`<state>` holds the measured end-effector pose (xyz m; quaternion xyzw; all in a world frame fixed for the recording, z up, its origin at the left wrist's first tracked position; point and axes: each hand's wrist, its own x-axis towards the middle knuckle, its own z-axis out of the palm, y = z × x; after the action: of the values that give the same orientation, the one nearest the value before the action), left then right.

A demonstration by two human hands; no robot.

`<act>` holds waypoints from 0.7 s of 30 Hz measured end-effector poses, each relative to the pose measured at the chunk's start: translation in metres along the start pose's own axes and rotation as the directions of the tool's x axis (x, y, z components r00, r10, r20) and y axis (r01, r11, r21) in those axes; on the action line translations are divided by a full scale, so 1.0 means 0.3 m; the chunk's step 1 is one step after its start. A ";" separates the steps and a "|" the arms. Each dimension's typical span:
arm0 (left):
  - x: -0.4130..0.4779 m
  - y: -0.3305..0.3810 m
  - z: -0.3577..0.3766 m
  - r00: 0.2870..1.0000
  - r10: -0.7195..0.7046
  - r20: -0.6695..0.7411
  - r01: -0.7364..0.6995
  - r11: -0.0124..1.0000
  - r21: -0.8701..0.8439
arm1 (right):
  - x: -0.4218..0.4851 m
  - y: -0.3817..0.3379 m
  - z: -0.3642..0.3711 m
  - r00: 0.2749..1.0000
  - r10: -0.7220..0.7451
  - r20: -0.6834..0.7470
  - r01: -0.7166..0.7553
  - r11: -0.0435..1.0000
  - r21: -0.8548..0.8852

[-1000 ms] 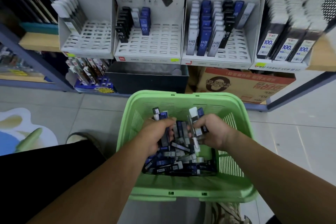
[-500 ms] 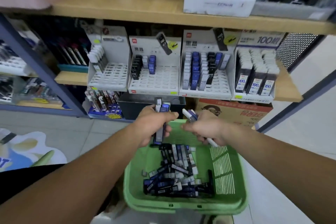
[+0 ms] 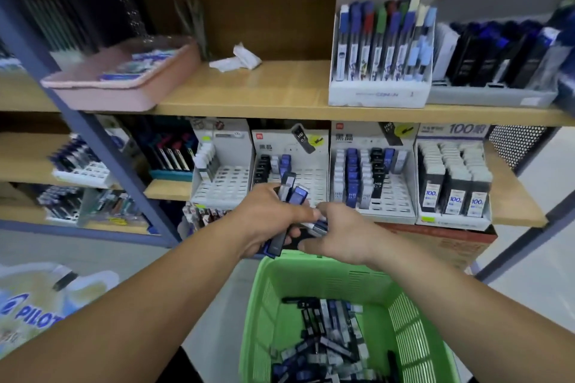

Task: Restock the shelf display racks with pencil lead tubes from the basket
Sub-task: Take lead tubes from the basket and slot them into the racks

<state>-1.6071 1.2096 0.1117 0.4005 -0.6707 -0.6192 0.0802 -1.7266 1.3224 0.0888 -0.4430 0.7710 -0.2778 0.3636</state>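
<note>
My left hand [image 3: 267, 221] grips a bundle of black and blue pencil lead tubes [image 3: 291, 193], their tops sticking up above my fingers. Right beside it, my right hand [image 3: 339, 233] pinches one white and blue tube [image 3: 319, 225]. Both hands hover above the green basket [image 3: 270, 305], which holds a pile of loose tubes [image 3: 326, 342]. Behind them on the lower shelf stand the white display racks: a middle rack [image 3: 311, 179] with few tubes at its back, a fuller rack [image 3: 395, 196] to its right, and a nearly bare rack [image 3: 224, 186] to its left.
A rack of 100-count lead boxes [image 3: 454, 183] stands at the far right of the shelf. The upper shelf [image 3: 280, 93] carries a pink tray [image 3: 121, 84], crumpled paper and a pencil display box [image 3: 379, 50]. A blue shelf post [image 3: 102, 146] slants at the left.
Both hands have lifted out of the basket with tubes and risen toward the middle rack. The view has tilted upward, showing the upper shelf.
</note>
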 end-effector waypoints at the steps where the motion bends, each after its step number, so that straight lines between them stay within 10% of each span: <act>1: 0.015 -0.015 0.007 1.000 -0.016 -0.020 0.016 1.000 -0.026 | 0.007 0.008 0.005 1.000 -0.017 -0.019 0.017 0.999 -0.029; 21: 0.164 -0.082 -0.004 0.989 -0.140 0.037 0.145 0.962 -0.232 | 0.152 0.071 0.014 0.990 -0.057 -0.133 0.073 0.990 0.123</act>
<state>-1.6283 1.1797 0.0708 0.4289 -0.5635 -0.7021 0.0752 -1.7491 1.2912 0.0561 -0.4251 0.7586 -0.3661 0.3314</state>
